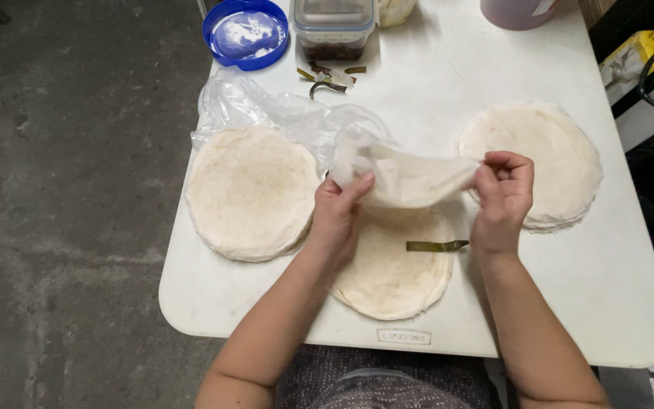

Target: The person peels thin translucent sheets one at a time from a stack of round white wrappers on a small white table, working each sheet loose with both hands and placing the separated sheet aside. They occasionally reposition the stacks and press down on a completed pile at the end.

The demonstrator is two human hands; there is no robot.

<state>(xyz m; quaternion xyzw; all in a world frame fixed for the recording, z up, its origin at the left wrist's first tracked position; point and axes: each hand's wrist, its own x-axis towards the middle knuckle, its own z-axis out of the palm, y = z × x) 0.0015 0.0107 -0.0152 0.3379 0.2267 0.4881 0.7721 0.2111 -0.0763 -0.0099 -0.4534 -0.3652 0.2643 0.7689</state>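
Observation:
My left hand [336, 212] and my right hand [502, 195] each pinch an end of one thin, pale round wrapper sheet [406, 176], which sags between them above the table. Right under it lies a flat wrapper [391, 273] with a narrow green leaf strip [437, 245] across its right side. A stack of the same round wrappers [250, 191] sits left of my left hand. Another stack [550, 151] lies behind my right hand.
The white folding table [592, 295] also holds a crumpled clear plastic bag [266, 110], a blue lid [245, 33], a clear food container [334, 26], scraps of green strip [327, 78] and a pinkish cup [516, 11]. Concrete floor lies left; bags stand right.

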